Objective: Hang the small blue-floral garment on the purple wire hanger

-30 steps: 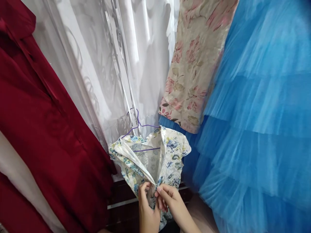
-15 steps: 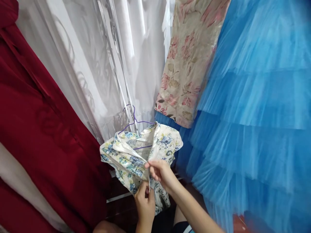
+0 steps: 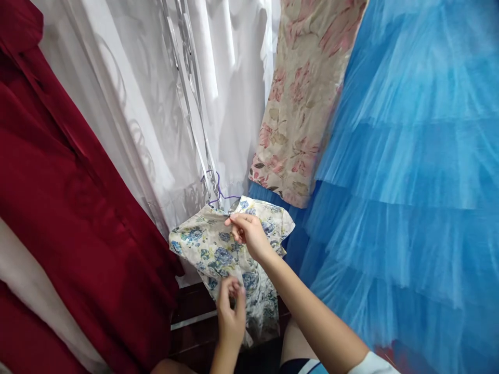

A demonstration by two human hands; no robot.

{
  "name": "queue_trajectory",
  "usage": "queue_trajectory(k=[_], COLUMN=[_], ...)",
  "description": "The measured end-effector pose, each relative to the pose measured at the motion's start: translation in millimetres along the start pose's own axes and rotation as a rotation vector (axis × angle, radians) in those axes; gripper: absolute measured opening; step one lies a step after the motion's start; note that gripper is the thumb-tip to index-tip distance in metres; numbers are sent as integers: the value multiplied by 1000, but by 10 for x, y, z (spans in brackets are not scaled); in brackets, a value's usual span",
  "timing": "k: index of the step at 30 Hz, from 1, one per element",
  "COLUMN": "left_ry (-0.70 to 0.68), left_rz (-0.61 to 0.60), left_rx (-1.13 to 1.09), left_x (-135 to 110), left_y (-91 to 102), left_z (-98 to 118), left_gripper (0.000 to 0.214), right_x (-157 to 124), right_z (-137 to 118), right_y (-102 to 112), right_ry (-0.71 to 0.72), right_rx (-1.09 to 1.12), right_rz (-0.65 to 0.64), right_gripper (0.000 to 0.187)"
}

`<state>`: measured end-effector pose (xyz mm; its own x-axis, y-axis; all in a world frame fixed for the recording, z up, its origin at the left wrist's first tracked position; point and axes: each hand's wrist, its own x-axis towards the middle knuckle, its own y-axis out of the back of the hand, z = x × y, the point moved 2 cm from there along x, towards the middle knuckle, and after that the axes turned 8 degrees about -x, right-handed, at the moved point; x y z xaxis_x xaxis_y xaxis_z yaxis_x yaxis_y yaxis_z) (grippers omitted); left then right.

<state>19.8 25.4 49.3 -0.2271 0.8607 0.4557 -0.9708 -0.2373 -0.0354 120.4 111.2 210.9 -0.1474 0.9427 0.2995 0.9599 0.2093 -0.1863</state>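
Note:
A small white dress with blue and yellow flowers (image 3: 222, 254) hangs on a purple hanger (image 3: 219, 192). Its upper opening is closed up to the neckline. My right hand (image 3: 249, 231) pinches a small dark zipper pull at the neckline, mostly hidden by the fingertips. Lower down, my left hand (image 3: 232, 306) is in front of the fabric, slightly blurred. Its fingers are curled, with a gap to the thumb, and nothing shows between them.
On the left hangs a dark red garment (image 3: 89, 208). White curtains (image 3: 234, 104) and a metal stand (image 3: 195, 104) are behind the dress. A pink-flowered beige garment (image 3: 292, 119) and a tiered blue tulle skirt (image 3: 397, 208) hang on the right.
My right hand has moved up to the neckline, and the open V of the dress has closed. My left hand has come off the edge that it pinched.

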Motion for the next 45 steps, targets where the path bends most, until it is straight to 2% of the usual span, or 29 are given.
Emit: queue_trajectory(k=[2,4,6,8,10,13,15,17,20,24,27,30,33,35,37,39,42,45], left_ry=[-176,-341,-434,-519,-598,-629,-602,-589,-562,-511,-461,-373,-372,-358,-221,11,213,285], left_rz=[67,0,-109,-195,-254,-342,-417,-442,-363,-252,-157,-45,124,234,339,442,478,440], left_rx=[49,112,190,309,427,551,610,631,552,449,349,83,-106,-174,-307,-470,-541,-558], left_x=[418,854,1222,1475,1621,1721,1740,1729,1668,1544,1500,1582,1776,1903,1975,1952,1772,1564], left_y=[97,129,106,58,18,6,18,34,43,-7,-32,78,405,705,994,1196,1247,1059], left_z=[324,656,923,1097,1176,1165,1128,1121,1196,1337,1384,1389,1328,1183,919,572,87,-231], left_gripper=[29,38,39,28,24,22,22,21,25,23,21,20,19,19,18,19,24,26], right_x=[-77,-116,-117,-86,-38,18,27,15,-13,4,40,-36,-256,-419,-542,-611,-654,-687], right_z=[-30,-70,-76,-25,72,213,246,236,208,243,348,481,573,600,620,660,763,839], right_y=[2,-1,3,34,92,173,194,190,152,87,70,108,159,161,129,82,69,205], right_ry=[60,112,151,185,196,160,149,160,193,254,214,155,97,61,34,7,-43,-50], right_rx=[-76,-138,-169,-170,-145,-55,-9,-9,-57,-93,-70,-74,-44,-1,35,68,160,215], right_rz=[0,-17,-33,0,82,143,113,71,51,105,134,152,143,118,85,60,68,144], right_gripper=[28,29,30,30,30,31,29,28,30,32,30,29,28,27,27,27,28,28])
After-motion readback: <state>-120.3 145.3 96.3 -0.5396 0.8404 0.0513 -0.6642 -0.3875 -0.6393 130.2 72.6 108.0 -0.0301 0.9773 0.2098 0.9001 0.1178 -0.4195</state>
